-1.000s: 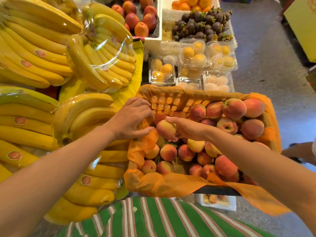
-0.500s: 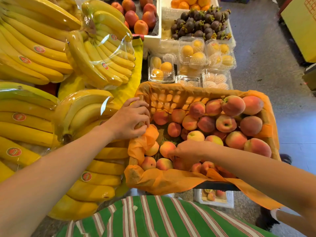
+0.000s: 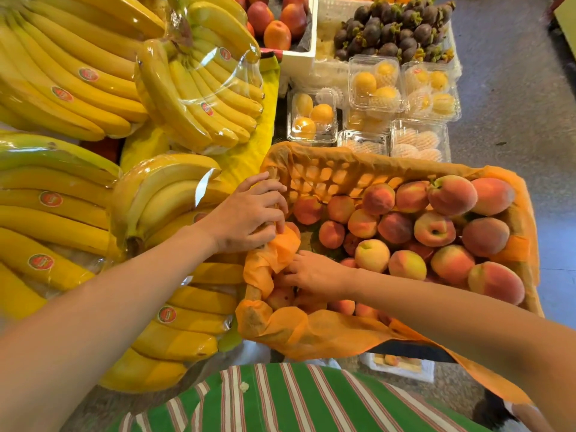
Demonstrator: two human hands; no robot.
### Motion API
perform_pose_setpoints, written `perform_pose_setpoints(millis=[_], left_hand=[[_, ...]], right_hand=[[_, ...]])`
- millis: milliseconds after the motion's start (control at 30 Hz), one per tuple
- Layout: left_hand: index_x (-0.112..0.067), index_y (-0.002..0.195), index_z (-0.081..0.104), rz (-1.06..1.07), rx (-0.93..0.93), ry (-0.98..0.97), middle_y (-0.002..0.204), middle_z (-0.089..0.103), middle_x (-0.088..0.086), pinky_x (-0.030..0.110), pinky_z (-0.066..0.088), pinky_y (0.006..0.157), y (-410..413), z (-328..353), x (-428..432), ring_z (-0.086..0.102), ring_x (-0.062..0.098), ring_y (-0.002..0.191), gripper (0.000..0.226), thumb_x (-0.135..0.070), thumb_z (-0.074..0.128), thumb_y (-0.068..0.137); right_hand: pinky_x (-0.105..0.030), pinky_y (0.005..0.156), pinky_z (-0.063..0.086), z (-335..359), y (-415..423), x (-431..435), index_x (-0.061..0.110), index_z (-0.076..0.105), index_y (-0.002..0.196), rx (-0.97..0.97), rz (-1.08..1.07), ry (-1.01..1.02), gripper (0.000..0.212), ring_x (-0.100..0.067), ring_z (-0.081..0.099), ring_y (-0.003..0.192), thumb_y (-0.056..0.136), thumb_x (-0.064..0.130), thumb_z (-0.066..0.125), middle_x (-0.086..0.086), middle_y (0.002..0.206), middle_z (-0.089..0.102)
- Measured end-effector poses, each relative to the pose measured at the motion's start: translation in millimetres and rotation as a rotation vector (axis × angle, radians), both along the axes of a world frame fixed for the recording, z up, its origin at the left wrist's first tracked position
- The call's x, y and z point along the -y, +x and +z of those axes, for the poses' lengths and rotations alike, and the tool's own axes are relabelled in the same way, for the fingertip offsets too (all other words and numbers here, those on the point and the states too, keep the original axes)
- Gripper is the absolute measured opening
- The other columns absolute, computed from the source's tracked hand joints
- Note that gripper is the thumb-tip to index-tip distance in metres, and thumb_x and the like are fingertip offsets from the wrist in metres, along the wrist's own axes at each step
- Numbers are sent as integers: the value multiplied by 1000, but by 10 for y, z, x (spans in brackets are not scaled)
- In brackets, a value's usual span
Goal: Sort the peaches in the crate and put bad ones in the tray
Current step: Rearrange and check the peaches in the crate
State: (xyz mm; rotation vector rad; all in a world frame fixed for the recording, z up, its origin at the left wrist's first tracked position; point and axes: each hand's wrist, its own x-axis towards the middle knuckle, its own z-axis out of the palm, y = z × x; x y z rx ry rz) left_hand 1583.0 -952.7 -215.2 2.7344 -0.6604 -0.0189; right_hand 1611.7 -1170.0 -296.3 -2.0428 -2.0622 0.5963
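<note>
A woven crate point(image 3: 324, 177) lined with orange paper holds many pink-yellow peaches point(image 3: 434, 229), heaped highest at its right side. My left hand point(image 3: 249, 215) grips the crate's left rim together with a bunch of the orange paper. My right hand point(image 3: 311, 275) lies palm down in the near-left corner, fingers stretched left over the low peaches point(image 3: 280, 296) there and wrapped around none that I can see. Below the crate's near edge, a white foam tray point(image 3: 424, 372) on the floor holds a few peaches.
Wrapped banana bunches point(image 3: 78, 194) crowd the left, right against the crate. Behind the crate stand clear boxes of yellow fruit point(image 3: 374, 79), mangosteens point(image 3: 392, 26) and a white box of red-orange fruit point(image 3: 277, 32). Grey floor point(image 3: 511, 98) lies to the right. My striped green shirt point(image 3: 280, 400) fills the bottom.
My right hand held a peach up one second ago, lowered it among the near peaches, then slid left into the near-left corner. My left hand stayed on the rim.
</note>
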Motion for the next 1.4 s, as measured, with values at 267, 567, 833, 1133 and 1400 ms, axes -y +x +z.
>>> perform_pose_setpoints(millis=[267,567,833,1133,1400], left_hand=[[-25,79,70,21,0,-27,105,65,-2,41,14,118,-14,-9,37,44,21,129,28,-28,42,79],[-24,81,71,44,-19,-19,105,65,-2,43,14,118,-8,7,70,44,22,129,29,-29,42,79],[-25,82,71,56,-21,23,104,65,-3,44,15,118,11,30,81,45,22,129,29,-29,43,77],[-27,84,70,67,-21,35,100,66,-6,42,17,116,-6,102,120,46,20,126,28,-36,44,76],[-30,117,59,46,80,45,113,62,-7,41,13,116,-117,212,362,45,16,126,54,-66,53,78]], right_hand=[[-54,99,39,-198,32,-56,24,65,121,106,10,-88,64,-36,46,121,70,61,66,-7,126,58],[-47,99,28,-275,127,-117,28,62,121,-34,-17,-119,64,-29,45,117,70,68,63,-2,120,58],[-51,90,37,-87,331,128,23,59,122,-271,-125,-42,66,-31,38,115,71,63,68,-13,125,45],[-39,89,47,380,548,343,16,51,125,-596,-310,-87,62,-17,58,105,74,36,81,0,118,60],[-27,82,52,748,528,493,16,53,124,-1056,-712,-80,59,-22,61,104,76,46,70,-7,120,58]])
